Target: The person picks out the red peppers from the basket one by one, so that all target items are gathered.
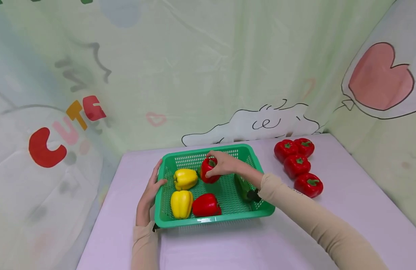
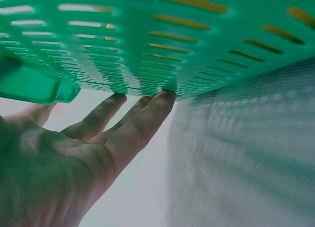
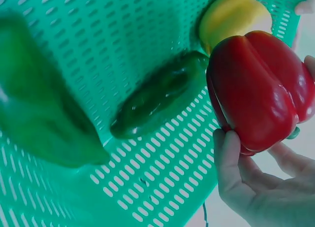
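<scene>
My right hand grips a red bell pepper between thumb and fingers, over the inside of a green plastic basket. My left hand holds the basket's left side, thumb over the rim; in the left wrist view its fingers reach along the slotted outer wall. Inside the basket lie two yellow bell peppers at the left and another red bell pepper at the front. A long dark green pepper and a larger green pepper also lie in it, partly hidden by my right arm in the head view.
Several red bell peppers stand in a group on the pale purple tabletop, right of the basket. A printed cloth curtain hangs behind the table and along its sides.
</scene>
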Motion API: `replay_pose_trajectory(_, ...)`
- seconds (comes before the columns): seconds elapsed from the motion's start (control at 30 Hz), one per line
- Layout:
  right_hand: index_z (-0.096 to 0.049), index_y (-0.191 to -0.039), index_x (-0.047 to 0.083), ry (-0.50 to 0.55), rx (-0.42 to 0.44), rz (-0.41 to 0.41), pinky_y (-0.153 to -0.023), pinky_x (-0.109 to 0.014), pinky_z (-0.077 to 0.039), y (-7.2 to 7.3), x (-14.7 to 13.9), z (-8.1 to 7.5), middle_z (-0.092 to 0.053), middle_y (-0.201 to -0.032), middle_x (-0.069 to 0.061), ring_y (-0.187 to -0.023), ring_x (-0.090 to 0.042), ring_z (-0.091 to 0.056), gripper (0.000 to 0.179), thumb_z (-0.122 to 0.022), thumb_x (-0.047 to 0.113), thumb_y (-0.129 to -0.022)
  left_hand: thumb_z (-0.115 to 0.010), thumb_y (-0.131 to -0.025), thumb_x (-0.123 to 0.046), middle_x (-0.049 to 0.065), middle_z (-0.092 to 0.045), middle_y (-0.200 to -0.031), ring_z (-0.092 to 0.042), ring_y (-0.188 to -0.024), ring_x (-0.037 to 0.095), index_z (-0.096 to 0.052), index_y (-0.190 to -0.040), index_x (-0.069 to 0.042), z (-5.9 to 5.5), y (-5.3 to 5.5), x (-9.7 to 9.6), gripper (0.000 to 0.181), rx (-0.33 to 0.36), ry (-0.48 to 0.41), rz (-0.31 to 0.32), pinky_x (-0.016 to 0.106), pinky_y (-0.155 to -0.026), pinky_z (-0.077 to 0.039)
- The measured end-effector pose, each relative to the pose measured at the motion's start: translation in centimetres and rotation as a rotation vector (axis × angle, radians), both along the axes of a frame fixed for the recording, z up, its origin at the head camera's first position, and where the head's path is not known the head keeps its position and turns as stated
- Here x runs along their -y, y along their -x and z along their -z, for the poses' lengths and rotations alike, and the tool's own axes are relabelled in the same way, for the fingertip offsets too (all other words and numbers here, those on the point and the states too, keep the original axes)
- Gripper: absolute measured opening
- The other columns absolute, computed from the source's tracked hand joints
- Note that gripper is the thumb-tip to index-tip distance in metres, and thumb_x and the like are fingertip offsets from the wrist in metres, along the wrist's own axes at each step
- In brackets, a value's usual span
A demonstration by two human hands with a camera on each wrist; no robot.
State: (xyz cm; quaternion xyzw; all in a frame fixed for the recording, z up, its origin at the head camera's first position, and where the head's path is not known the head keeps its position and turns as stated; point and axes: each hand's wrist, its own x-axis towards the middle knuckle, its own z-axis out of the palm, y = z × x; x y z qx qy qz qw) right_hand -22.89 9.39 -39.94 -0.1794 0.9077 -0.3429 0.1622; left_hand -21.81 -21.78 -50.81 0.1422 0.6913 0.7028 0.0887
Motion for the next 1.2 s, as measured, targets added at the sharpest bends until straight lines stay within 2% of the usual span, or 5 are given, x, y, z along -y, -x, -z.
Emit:
replay_pose_trajectory(0.4, -0.046, -0.140, 0.000, 0.040, -0.071, 0.090, -0.080, -0.040, -0.055, 0.0, -2.6, -1.3, -0.059, -0.125, -0.018, -0.109, -0.031, -0.056, 0.073, -0.078, 0.028, -0.080, -0.046, -0.097, -0.001, 0.026, -0.026, -0.156, -0.054, -0.114, 0.037, -0.005, -0.160, -0.024, -0.4, 0.2, -0.1, 0.079, -0.005, -0.008, -0.011, 0.031, -0.077, -0.056)
replay_pose_trajectory(0.73, -0.045, -0.141, -0.001, 0.068, -0.175, 0.092, -0.081, -0.040, -0.055, 0.3, -4.9, -2.9, -0.058, -0.127, -0.019, -0.111, -0.033, -0.056, 0.072, -0.079, 0.015, -0.079, -0.045, -0.096, -0.003, 0.023, -0.024, -0.158, -0.052, -0.114, 0.034, -0.007, -0.160, -0.025, -1.1, 0.5, -0.5, 0.078, -0.010, 0.011, -0.030, 0.032, -0.077, -0.056)
replay_pose_trajectory(0.97, -0.043, -0.141, -0.002, 0.105, -0.159, 0.102, -0.080, -0.041, -0.056, -0.1, -6.1, -2.7, -0.057, -0.125, -0.021, -0.112, -0.035, -0.055, 0.074, -0.078, 0.012, -0.078, -0.044, -0.097, -0.004, 0.023, -0.024, -0.158, -0.053, -0.112, 0.036, -0.008, -0.160, -0.027, -0.4, -0.2, -0.1, 0.077, 0.027, 0.041, -0.039, 0.033, -0.076, -0.056)
replay_pose_trajectory(1.07, -0.042, -0.141, -0.002, 0.124, -0.131, 0.104, -0.080, -0.041, -0.057, -0.4, -6.7, -2.3, -0.056, -0.127, -0.022, -0.113, -0.037, -0.054, 0.076, -0.079, 0.012, -0.077, -0.044, -0.097, -0.003, 0.022, -0.019, -0.159, -0.049, -0.117, 0.036, -0.006, -0.160, -0.024, -0.1, -0.6, 0.0, 0.077, 0.025, 0.048, -0.043, 0.032, -0.078, -0.055)
replay_pose_trajectory(1.2, -0.041, -0.142, -0.001, 0.133, -0.125, 0.115, -0.079, -0.043, -0.057, -0.6, -7.5, -2.2, -0.053, -0.130, -0.024, -0.115, -0.040, -0.052, 0.079, -0.081, 0.013, -0.076, -0.045, -0.096, -0.003, 0.022, -0.019, -0.160, -0.050, -0.118, 0.032, -0.007, -0.160, -0.023, 0.1, -0.6, -0.4, 0.077, 0.007, 0.031, -0.044, 0.031, -0.079, -0.055)
